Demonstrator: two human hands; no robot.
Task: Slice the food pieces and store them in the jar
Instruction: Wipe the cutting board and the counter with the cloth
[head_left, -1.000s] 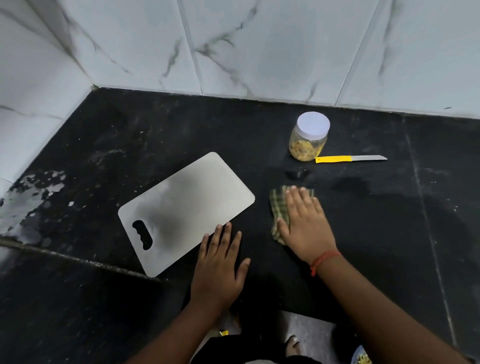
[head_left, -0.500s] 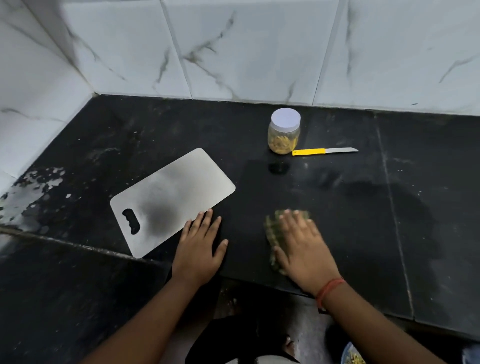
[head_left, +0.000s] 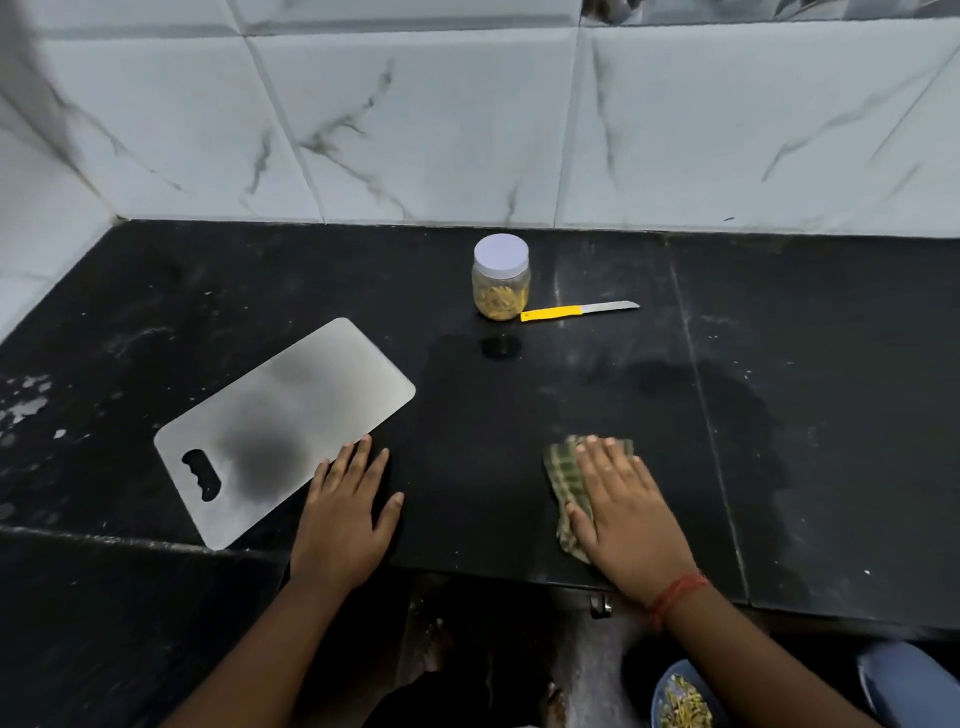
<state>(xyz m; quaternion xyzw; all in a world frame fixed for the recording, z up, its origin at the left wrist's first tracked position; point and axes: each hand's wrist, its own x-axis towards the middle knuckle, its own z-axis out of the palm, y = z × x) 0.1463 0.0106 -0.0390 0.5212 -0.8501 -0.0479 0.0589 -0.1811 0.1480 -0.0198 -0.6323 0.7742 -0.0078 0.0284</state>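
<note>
right hand flat on cloth, dragged nearer | left hand flat, gripping nothing | jar lidded: cleanup stage

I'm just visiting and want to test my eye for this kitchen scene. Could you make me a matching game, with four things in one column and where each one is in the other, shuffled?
Things:
1. jar
2. knife
3. cloth
4. cutting board

Places:
A. under the flat right hand
B. lying just right of the jar, yellow handle toward it
C. standing near the tiled wall, white lid on
D. beside the left hand, whose fingertips reach its near edge

Pairs: 1-C, 2-B, 3-A, 4-D
</note>
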